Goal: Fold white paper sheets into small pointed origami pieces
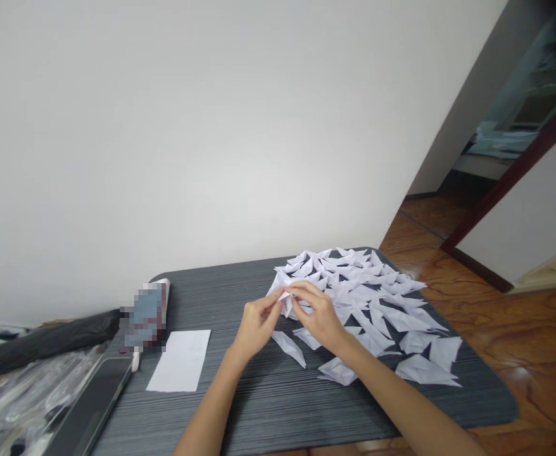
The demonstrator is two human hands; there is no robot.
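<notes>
Two hands, mine; left hand (256, 323), thumb and fingers pinched on a small white paper piece (285, 296); right hand (323, 320), likewise pinched on it, other fingers loosely curled; piece held before a spread of folded papers (361, 294); step in hand, I judge, shaping a fold; next move calls for even fingertip pressure; dark grained table (230, 288), one flat white sheet (180, 362) at left; pale wall (211, 139) behind; wooden floor (539, 342) at right.
</notes>
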